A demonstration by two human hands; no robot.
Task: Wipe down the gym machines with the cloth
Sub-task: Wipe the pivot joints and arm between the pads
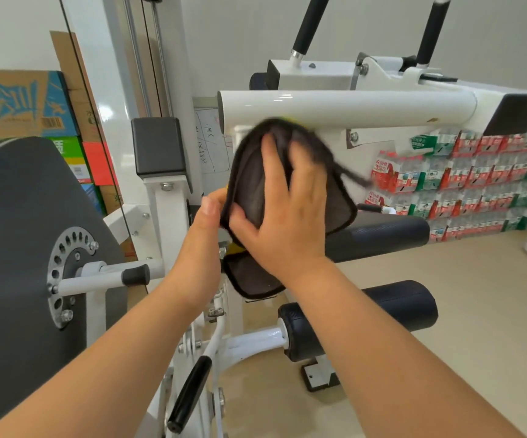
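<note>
Dark cloth (249, 178) between both hands, just under the machine's white tube (350, 105). Left hand (210, 213) pinches its edge; right hand (287, 222) lies spread flat on it. Risk: the loose flap below the hands may snag or slip free.

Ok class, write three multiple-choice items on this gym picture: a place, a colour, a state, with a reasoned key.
1. Where are the bottled-water packs? A on the padded rollers; B stacked at far right; C beside the left boxes.
2. The cloth is: A white; B red; C dark grey.
3. The right hand: A lies spread on the cloth; B hangs free; C holds a handle.
Key: 1 B, they line the right side; 2 C, it shows dark against the white frame; 3 A, fingers are straight across it.
</note>
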